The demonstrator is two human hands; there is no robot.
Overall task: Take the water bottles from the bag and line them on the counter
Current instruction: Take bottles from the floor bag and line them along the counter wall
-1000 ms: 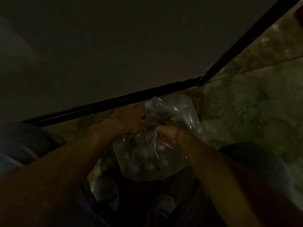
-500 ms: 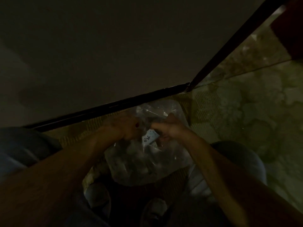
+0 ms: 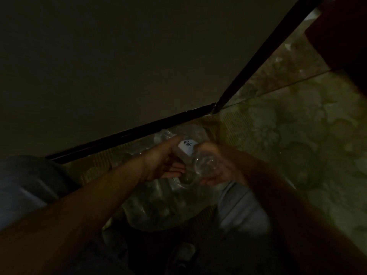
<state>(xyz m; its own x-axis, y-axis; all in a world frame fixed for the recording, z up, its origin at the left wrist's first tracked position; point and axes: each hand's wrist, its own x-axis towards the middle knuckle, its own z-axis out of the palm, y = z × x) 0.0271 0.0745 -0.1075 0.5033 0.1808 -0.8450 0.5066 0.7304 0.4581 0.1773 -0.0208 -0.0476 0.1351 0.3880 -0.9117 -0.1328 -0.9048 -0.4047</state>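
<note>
The scene is very dark. A clear plastic bag [image 3: 156, 207] of water bottles sits on the floor between my knees. Just above it I hold one clear water bottle [image 3: 191, 155] with a white label, lying roughly sideways. My left hand [image 3: 160, 161] cups it from the left, thumb on top and fingers underneath. My right hand [image 3: 217, 165] grips its right end and looks blurred. Other bottles show dimly through the bag, including one [image 3: 161, 135] near the wall's foot.
A large plain panel [image 3: 119, 66] with a dark base strip [image 3: 139, 132] rises straight ahead. Patterned floor [image 3: 297, 135] spreads to the right. My knees in pale trousers [image 3: 23, 185] flank the bag, my shoes [image 3: 184, 253] lie below. A dark red object [image 3: 341, 32] fills the top right corner.
Both hands were working at the mouth of the bag. They have since lifted a labelled bottle out and up, and the view has shifted slightly.
</note>
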